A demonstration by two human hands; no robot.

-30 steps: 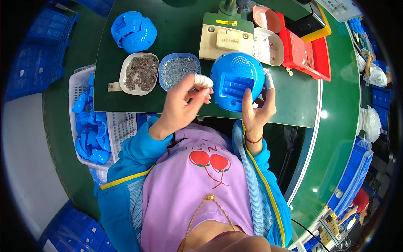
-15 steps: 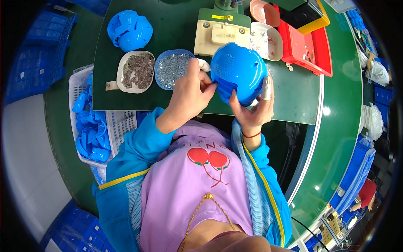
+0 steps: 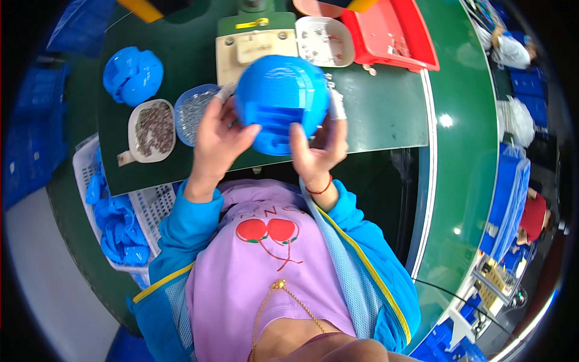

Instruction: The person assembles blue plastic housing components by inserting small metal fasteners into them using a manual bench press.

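A rounded blue plastic housing (image 3: 282,87) is held up between my two hands above the front of the green table. My left hand (image 3: 216,142) has its fingers around the housing's left side, with the thumb near a slotted recess in its lower part. On the opposite side my right hand (image 3: 319,149) grips it, thumb at the front and fingers partly hidden behind. White coverings wrap a finger on each hand. Behind the housing stands a machine with a cream-coloured fixture block (image 3: 227,59), partly covered by it.
To the left are a blue dish (image 3: 182,136) of small metal pieces, a white dish (image 3: 133,142) of brownish pieces and more blue housing parts (image 3: 143,75). A white tray (image 3: 346,48) and red bin (image 3: 424,45) sit back right. A white crate (image 3: 158,208) holds blue parts.
The housing has turned, so its slotted recess now faces me. My left hand has gone from a pinch at its edge to a hold around its side. The whole view has shifted.
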